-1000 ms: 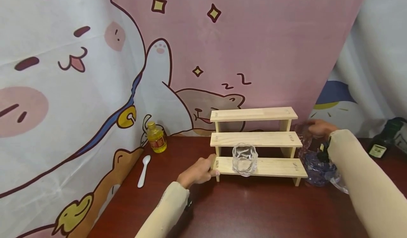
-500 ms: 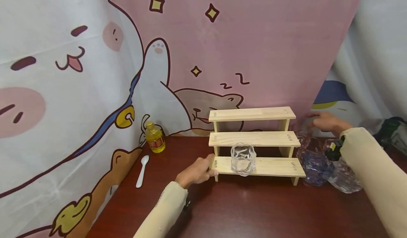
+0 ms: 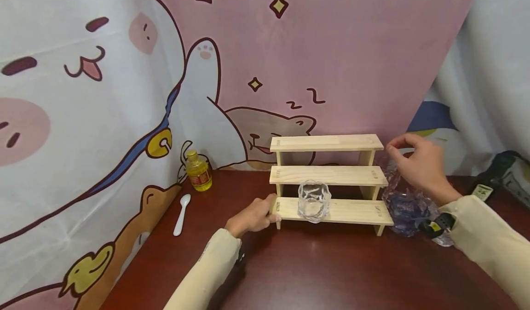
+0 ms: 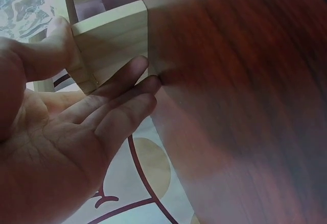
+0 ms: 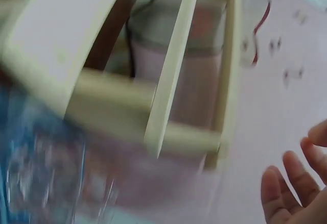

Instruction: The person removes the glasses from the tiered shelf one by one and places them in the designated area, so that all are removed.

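A three-step wooden rack (image 3: 356, 210) stands on the dark red table. On its lowest step sits a clear wavy glass cup (image 3: 314, 202), left of the middle. My left hand (image 3: 252, 217) grips the left end of that step; in the left wrist view the thumb (image 4: 60, 35) lies on the board and the other fingers (image 4: 125, 114) reach past its side support. My right hand (image 3: 422, 165) hovers above the right end of the rack, fingers loosely bent, holding nothing. Below it a blue-purple glass cup (image 3: 403, 211) stands beside the rack, partly hidden by the wrist.
More pinkish glass (image 3: 389, 181) and clear glass (image 3: 444, 240) show around the blue-purple cup. A dark green bottle (image 3: 490, 179) is at the far right. On the left are a small bottle of yellow liquid (image 3: 198, 172) and a white spoon (image 3: 181, 215). Printed cloth (image 3: 352, 71) hangs behind.
My right hand has risen from the glassware at the rack's right side and come nearer to me. My left hand keeps its grip on the rack. The head view has tilted slightly down.
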The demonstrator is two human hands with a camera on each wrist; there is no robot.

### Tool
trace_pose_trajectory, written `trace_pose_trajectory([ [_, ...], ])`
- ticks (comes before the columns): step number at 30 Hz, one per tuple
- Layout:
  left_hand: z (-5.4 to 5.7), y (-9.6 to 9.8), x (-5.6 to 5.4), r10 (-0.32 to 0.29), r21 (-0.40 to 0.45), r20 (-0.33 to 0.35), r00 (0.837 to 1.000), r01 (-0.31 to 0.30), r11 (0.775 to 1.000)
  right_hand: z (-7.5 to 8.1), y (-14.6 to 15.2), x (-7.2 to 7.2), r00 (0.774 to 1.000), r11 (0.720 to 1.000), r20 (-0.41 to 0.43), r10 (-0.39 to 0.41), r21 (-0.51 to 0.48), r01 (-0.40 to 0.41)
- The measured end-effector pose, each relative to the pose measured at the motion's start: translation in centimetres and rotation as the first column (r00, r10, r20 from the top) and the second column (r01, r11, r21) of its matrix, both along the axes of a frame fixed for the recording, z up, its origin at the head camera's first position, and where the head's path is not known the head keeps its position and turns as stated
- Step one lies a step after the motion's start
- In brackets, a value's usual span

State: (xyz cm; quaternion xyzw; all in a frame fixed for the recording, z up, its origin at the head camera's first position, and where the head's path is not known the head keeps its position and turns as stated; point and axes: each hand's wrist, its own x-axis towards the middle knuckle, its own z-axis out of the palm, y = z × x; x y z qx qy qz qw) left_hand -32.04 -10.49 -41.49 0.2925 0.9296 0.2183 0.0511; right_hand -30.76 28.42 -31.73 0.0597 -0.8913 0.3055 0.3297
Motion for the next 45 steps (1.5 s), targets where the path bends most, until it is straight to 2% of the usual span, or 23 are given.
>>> trace_pose_trajectory([
  [4,0.2,0.1,-0.1,0.013,0.008,-0.002,1.000,-0.013,1.000,-0.2,-2.9,1.3,0.984,0.995,-0.160,0.081,-0.041,-0.089],
  [7,0.3,0.0,-0.1,0.026,0.015,0.023,0.999,-0.026,1.000,-0.6,-5.0,2.3,0.973,0.989,-0.199,0.119,-0.062,-0.134],
  [12,0.1,0.0,0.1,0.021,0.021,0.041,0.999,-0.022,1.000,-1.9,-7.7,3.9,0.966,0.979,-0.192,0.173,-0.077,-0.190],
  [16,0.0,0.0,0.1,0.011,0.011,0.021,1.000,-0.011,1.000,-3.1,-9.4,4.5,0.964,0.968,-0.109,0.244,-0.026,-0.248],
  [19,0.1,0.0,0.1,0.015,0.010,0.016,1.000,-0.015,1.000,-4.0,-10.3,4.5,0.958,0.958,0.035,0.284,0.035,-0.285],
  [22,0.2,0.1,0.1,0.020,0.007,0.018,1.000,-0.020,1.000,-4.9,-10.9,4.3,0.944,0.952,0.169,0.284,0.068,-0.299],
  [25,0.2,0.1,0.1,0.024,0.000,0.018,1.000,-0.024,1.000,-5.6,-11.2,3.9,0.932,0.951,0.242,0.270,0.085,-0.298],
  [36,0.2,0.1,0.3,0.031,0.009,0.023,0.999,-0.031,0.999,-7.2,-12.1,3.1,0.917,0.945,0.286,0.279,0.089,-0.315],
  [45,0.2,0.1,0.3,0.022,0.019,0.021,1.000,-0.022,1.000,-7.9,-12.3,2.7,0.895,0.940,0.311,0.319,0.018,-0.342],
])
